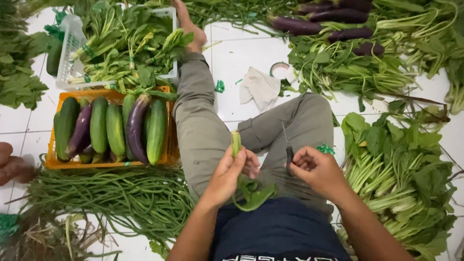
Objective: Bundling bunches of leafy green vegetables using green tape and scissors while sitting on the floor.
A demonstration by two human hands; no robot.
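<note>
— Seated on the white tiled floor [232, 53], a person works over their lap: where is the leafy green stalk [236, 145]?

— Just above the lap, upright, its long axis running from the cut end at top down to the leaves [253, 193] drooping against the dark shirt. The left hand [231, 171] is closed around it, fingers wrapped on the stem.

— And the other hand?

— The right hand [316, 169], just right of the stalk and apart from it, is curled tight on small dark-handled scissors [288, 157], blade pointing up. The left is the nearer one, already touching.

— Around the lap?

— Left of it, an orange crate [108, 162] of cucumbers [99, 123] and eggplants [136, 125], with long beans [111, 198] below; right of it, bundled greens [401, 179]. A white cloth [260, 87] lies beyond the knees.
</note>
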